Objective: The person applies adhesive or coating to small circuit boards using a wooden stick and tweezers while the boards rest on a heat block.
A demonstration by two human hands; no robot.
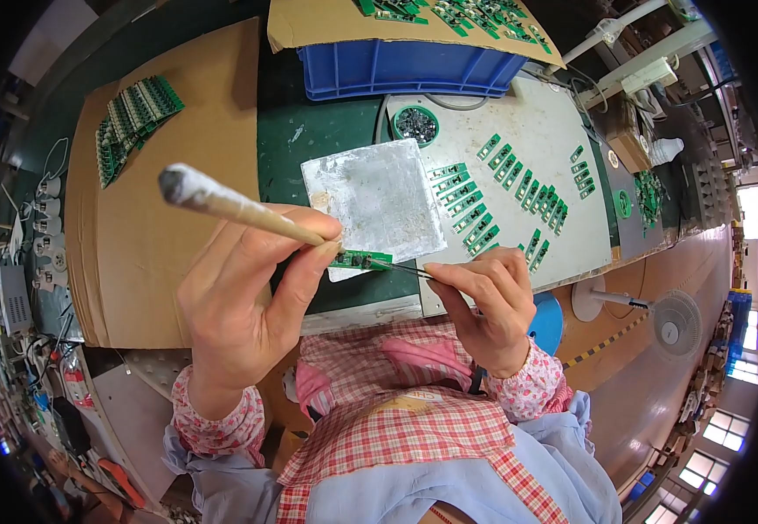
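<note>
My left hand (252, 284) is closed, pinching a tapered tan stick (248, 210) with a pale wrapped upper part and a dark blunt end. A small green circuit board (361, 260) with dark components lies right at my left fingertips, over the front edge of a grey metal plate (374, 196). From the other side my right hand (492, 301) grips thin metal tweezers (407, 268) between thumb and fingers. The tweezer tips reach the board's right end. The stick's lower tip is hidden behind my left fingers.
Rows of green boards (466, 205) lie on the white board (562, 113) at right. A round green dish (436, 131) holds small dark parts. Behind stands a blue crate (414, 70) under a cardboard tray of boards. Stacked board panels (134, 122) rest on cardboard (195, 113) at left.
</note>
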